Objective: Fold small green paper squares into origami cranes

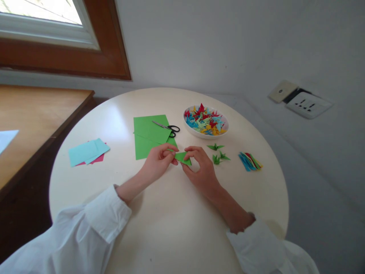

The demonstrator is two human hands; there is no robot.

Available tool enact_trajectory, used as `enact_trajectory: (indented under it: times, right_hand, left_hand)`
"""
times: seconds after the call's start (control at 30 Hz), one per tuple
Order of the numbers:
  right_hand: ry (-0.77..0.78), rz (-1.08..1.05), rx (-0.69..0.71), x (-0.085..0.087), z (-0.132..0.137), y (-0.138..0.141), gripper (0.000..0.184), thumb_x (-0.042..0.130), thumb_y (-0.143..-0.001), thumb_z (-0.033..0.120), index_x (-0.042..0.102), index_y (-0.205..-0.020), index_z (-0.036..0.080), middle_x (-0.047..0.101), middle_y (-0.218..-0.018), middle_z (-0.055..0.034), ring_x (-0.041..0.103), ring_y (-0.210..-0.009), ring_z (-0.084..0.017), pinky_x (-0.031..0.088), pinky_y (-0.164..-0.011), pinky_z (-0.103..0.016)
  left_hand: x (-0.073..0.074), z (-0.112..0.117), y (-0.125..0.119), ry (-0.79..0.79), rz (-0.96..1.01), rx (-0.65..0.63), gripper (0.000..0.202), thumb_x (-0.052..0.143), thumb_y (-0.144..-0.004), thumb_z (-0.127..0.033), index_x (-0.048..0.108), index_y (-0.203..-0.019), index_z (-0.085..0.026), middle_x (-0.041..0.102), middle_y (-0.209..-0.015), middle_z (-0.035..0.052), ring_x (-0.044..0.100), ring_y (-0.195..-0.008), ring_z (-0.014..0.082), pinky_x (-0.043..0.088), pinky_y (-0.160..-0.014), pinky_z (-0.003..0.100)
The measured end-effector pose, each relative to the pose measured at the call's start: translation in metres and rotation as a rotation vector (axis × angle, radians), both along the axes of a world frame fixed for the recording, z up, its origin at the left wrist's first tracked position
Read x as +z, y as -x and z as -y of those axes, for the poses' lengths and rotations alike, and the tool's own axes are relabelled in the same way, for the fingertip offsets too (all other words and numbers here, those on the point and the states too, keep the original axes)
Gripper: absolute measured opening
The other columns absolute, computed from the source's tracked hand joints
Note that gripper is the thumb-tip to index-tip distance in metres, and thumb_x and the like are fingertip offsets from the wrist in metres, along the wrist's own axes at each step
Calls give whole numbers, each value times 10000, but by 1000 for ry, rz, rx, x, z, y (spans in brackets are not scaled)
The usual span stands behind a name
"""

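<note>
Soft daylight, glare on tabletop (114,118)

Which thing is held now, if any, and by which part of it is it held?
A small folded green paper: the left grip pinches its left end, the right grip holds it near the right end.

The left hand (159,161) and right hand (201,169) are bare — the shirt is white, its left sleeve (76,236), toward seven o'clock, softly creased with a broad, loose cuff (107,213); its right sleeve (265,247), toward five o'clock, opens wide.
</note>
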State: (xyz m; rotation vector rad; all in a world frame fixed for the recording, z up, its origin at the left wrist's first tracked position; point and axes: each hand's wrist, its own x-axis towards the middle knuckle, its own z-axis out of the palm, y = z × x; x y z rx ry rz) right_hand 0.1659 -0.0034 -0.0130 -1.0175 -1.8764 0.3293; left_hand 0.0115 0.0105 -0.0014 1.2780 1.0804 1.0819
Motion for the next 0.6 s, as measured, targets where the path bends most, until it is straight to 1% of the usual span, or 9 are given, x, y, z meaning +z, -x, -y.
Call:
enact_trajectory:
  times: [0.1,0.2,0.33,0.47,0.6]
  right_hand:
    - [12,-8,6,1,1,0,167,501,-684,69,471,-731,226,586,-919,-69,582,-911,-205,461,-808,-366]
    - [20,-14,20,1,1,0,176,478,-671,59,469,-732,223,589,-917,-72,582,-910,-205,460,-808,-368]
    - [41,-39,50,0,0,-1,159,510,-680,77,483,-747,219,587,-913,-74,578,-916,-200,464,-804,-359]
    - [120,-111,91,-3,0,-1,122,543,-717,116,493,-757,220,587,-914,-64,581,-926,-188,475,-807,-348]
    - [219,-192,133,-5,0,0,71,567,-762,198,501,-761,222,599,-918,-58,596,-918,-180,485,-812,-334]
  left_hand:
    - [1,0,0,4,2,-38,153,586,-714,-260,573,-820,-149,609,-499,-29,636,-550,146,479,-572,256]
    - [0,0,0,-1,6,-65,161,592,-719,-267,569,-829,-152,605,-511,-28,637,-567,149,483,-584,262]
    - [-1,0,0,-2,23,-78,165,594,-715,-267,565,-830,-153,603,-520,-25,642,-582,154,490,-594,265]
    - [1,1,0,-1,34,-98,172,603,-709,-274,573,-829,-154,618,-539,-15,647,-592,161,498,-600,272]
    - [3,1,0,-4,37,-103,148,587,-707,-256,574,-813,-154,619,-533,-17,653,-601,165,498,-604,273]
